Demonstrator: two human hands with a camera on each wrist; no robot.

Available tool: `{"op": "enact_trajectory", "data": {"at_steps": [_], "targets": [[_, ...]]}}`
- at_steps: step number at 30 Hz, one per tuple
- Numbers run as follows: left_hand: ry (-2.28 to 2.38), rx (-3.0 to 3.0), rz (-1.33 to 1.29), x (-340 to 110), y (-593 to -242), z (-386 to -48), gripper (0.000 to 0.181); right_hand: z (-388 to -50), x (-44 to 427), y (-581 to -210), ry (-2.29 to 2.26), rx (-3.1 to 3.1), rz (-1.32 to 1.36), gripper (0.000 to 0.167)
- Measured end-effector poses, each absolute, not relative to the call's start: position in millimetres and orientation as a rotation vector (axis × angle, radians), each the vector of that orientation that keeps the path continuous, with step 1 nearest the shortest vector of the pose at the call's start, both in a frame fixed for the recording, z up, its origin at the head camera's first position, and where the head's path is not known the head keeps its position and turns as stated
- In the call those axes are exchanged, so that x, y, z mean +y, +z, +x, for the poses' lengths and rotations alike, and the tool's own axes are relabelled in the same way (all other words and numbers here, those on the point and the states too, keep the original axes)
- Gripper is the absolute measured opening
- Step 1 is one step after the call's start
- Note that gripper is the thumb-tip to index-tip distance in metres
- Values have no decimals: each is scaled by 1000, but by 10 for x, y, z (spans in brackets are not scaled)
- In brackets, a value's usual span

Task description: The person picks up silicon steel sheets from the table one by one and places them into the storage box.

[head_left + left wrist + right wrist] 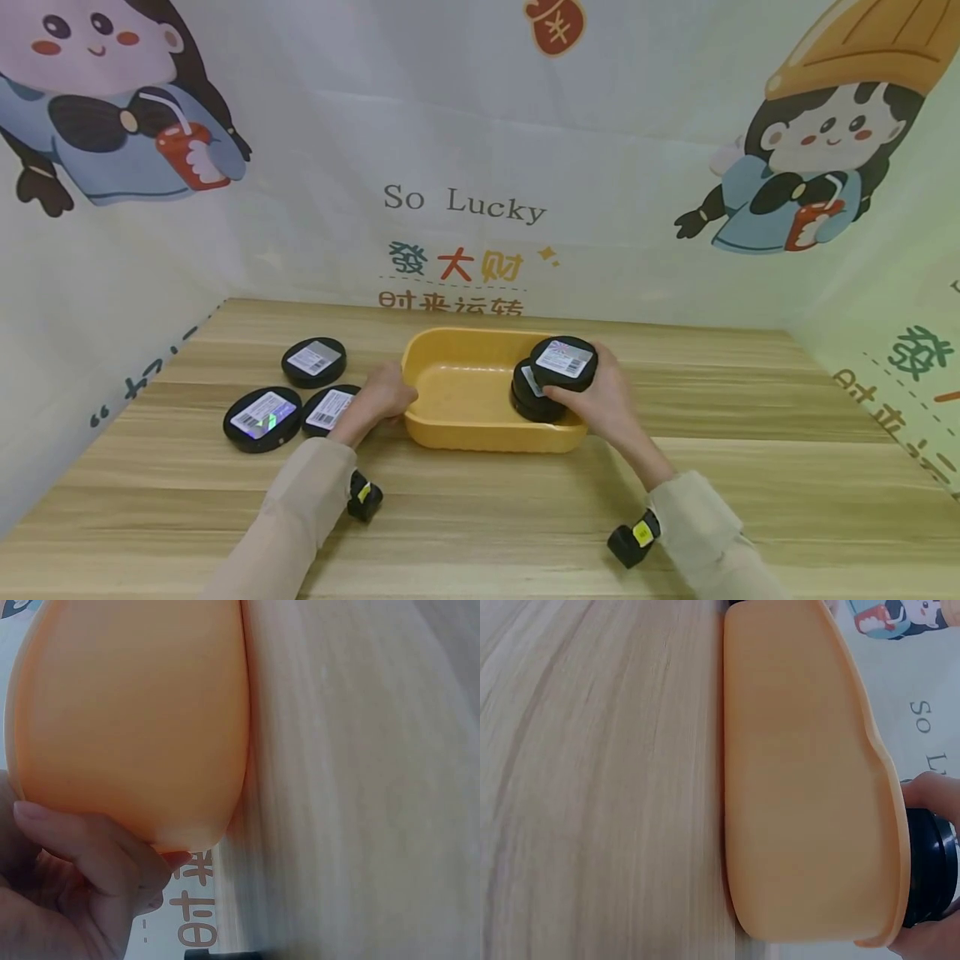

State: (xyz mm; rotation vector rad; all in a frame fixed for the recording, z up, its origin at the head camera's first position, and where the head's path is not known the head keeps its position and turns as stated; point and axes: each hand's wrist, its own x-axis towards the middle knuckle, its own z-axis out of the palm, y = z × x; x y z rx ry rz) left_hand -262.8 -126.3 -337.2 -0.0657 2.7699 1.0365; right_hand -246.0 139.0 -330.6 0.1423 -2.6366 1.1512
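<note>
A yellow plastic bin (450, 396) stands on the table. My left hand (386, 392) pinches its left rim, thumb and curled fingers on the wall in the left wrist view. Over the bin's right end, my right hand (603, 400) grips a flat black round case (566, 360) with a white barcode label, thumb on the near side. Another such black case (534, 407) lies inside the bin, partly covered by the held one. In the right wrist view, the bin's orange-looking wall (810, 772) hides part of the black case (930, 862) between the fingers.
Left of the bin lie three more labelled black round cases, one at the back (314, 362), one in front (262, 419) and one (328, 410) partly behind the left wrist. A printed cloth (465, 125) hangs behind and beside the wooden table (480, 525).
</note>
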Motion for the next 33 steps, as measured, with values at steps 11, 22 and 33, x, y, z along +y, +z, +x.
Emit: {"op": "enact_trajectory", "data": {"at_steps": [11, 22, 33], "targets": [[1044, 2777, -68, -1263, -3377, -2630, 3, -2499, 1314, -3345, 1117, -2629, 214, 76], [1040, 2774, -75, -1260, -3381, -2634, 3, -2530, 1272, -3350, 1031, -2664, 226, 76], [1053, 2777, -71, -1264, -3387, -2634, 4, -2542, 1222, -3308, 976, -2806, 146, 90]]}}
